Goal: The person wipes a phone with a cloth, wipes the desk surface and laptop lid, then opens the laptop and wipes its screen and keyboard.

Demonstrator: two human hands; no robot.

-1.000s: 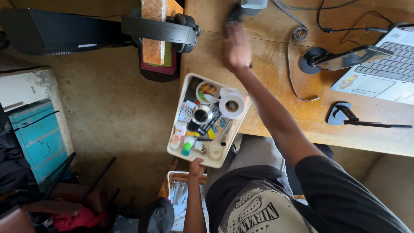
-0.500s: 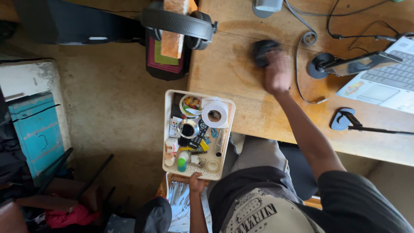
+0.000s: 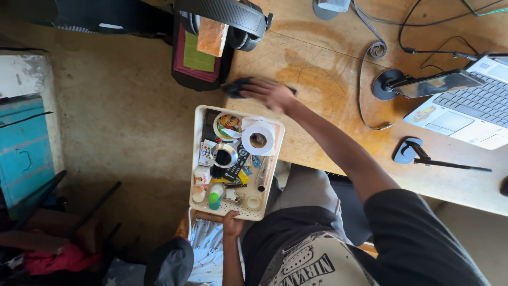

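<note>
My right hand (image 3: 272, 94) presses a dark cloth (image 3: 234, 87) flat on the wooden table (image 3: 338, 122), near its left edge. Damp streaks (image 3: 312, 79) mark the wood behind the hand. Just below it is a white tray (image 3: 199, 159) filled with small items: a roll of white tape (image 3: 258, 139), a metal cup (image 3: 224, 155), a green-capped bottle (image 3: 214, 199). My left hand (image 3: 231, 223) grips the tray's near edge and holds it over my lap, with its far end at the table's edge.
Black headphones (image 3: 227, 13) rest on a block at the table's far left corner. A phone on a stand (image 3: 423, 83), a laptop (image 3: 471, 114), cables (image 3: 370, 50) and a black holder (image 3: 410, 151) occupy the right side. A blue box (image 3: 24, 148) stands on the floor at left.
My right hand has swept the cloth from the table's far middle toward the right, then back to the left edge beside the tray. The tray has shifted left and toward me.
</note>
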